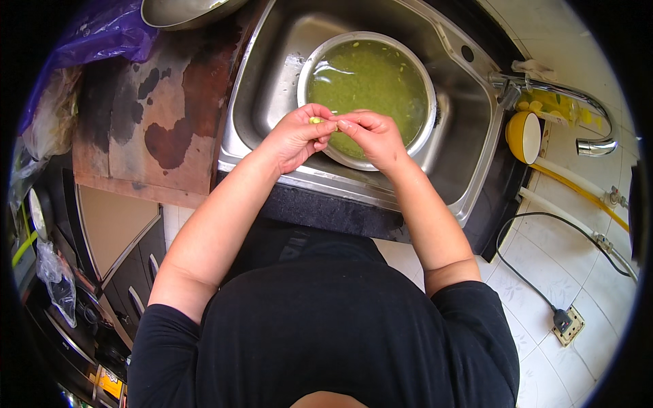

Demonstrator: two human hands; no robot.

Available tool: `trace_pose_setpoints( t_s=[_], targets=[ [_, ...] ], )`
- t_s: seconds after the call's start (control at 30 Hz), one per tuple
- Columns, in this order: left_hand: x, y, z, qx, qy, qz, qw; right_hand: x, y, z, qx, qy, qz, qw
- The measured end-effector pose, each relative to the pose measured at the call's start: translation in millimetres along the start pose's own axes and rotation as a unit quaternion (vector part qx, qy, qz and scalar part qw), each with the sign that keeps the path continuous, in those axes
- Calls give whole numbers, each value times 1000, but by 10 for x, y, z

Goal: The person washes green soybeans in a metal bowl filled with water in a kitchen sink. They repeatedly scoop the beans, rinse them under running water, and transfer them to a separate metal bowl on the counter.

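Both my hands meet above the near rim of a round metal basin (303,95) that sits in the steel sink (275,78). Cloudy green water (371,85) fills the basin, with small pale green bits floating in it. A small yellow-green, bean-like piece (315,120) shows between the thumb and fingers of my left hand (298,137). The fingers of my right hand (375,138) are pinched together, their tips touching those of the left. Whatever lies between the right fingertips is too small to make out.
Left of the sink lies a stained brown board (197,95), with a metal pan (187,17) and a purple plastic bag (109,34) beyond. A chrome faucet (600,112) and a yellow bowl (522,136) stand right. A black plug (562,319) sits in a wall socket.
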State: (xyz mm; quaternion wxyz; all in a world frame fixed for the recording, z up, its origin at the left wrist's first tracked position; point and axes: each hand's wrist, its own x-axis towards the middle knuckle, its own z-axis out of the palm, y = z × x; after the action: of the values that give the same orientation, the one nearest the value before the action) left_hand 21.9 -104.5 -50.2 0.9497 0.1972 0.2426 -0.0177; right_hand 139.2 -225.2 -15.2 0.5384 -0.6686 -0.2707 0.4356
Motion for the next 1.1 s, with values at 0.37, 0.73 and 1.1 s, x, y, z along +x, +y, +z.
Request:
trace_pose_setpoints(
  t_s=[0.37,0.73,1.1],
  targets=[
    [36,47,51,-12,48,-1,999,334,549,-485,-388,140,189,891],
    [70,16,20,70,123,-37,989,635,553,-974,-473,226,113,844],
    [71,36,24,59,140,-30,988,1258,844,-1120,-500,135,97,850]
  ],
)
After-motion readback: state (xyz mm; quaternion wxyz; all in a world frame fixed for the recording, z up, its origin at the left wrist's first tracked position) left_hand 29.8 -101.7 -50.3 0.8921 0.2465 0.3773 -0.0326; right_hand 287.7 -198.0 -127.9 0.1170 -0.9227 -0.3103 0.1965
